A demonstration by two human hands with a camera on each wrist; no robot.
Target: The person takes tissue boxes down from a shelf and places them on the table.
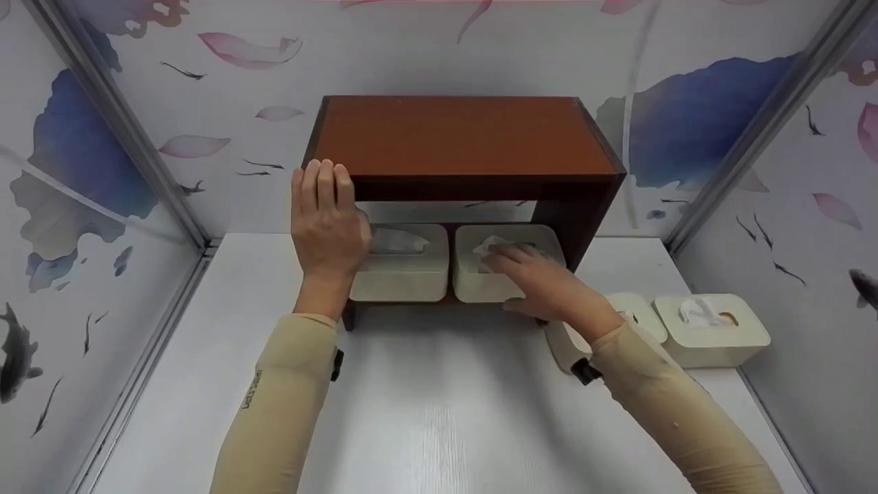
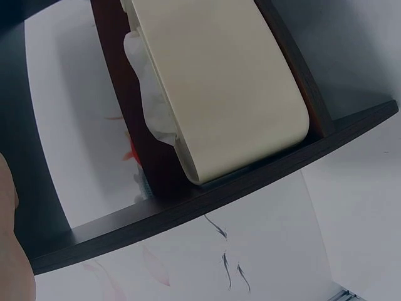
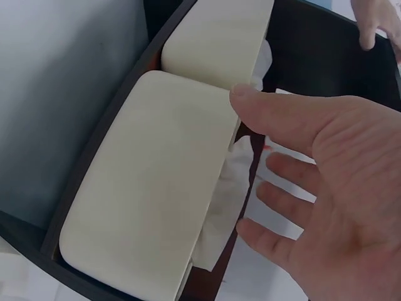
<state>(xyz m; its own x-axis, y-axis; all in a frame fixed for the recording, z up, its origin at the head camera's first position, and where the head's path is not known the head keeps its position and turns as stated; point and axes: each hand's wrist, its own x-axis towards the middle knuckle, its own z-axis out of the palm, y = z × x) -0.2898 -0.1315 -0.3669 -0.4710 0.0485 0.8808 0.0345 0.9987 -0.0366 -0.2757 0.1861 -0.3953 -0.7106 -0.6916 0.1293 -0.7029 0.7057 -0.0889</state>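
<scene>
Two cream tissue boxes stand side by side on the lower board of a small brown wooden shelf (image 1: 459, 137). My left hand (image 1: 328, 219) rests at the top board's front left corner, its fingers extended over the edge; beneath it is the left tissue box (image 1: 401, 285). Over the right tissue box (image 1: 473, 285) reaches my right hand (image 1: 549, 285), with loosely spread fingers close to the tissue. In the right wrist view, the thumb is at that box's upper edge and the other fingers are beside the white tissue (image 3: 225, 207). The left wrist view shows the left box's tissue (image 2: 153, 94) sticking out.
Two more cream tissue boxes sit on the white table (image 1: 425, 412) to the right of the shelf. One tissue box (image 1: 713, 343) is near the right wall; the other (image 1: 566, 343) is partly hidden under my right forearm. Printed panels (image 1: 446, 41) enclose the table.
</scene>
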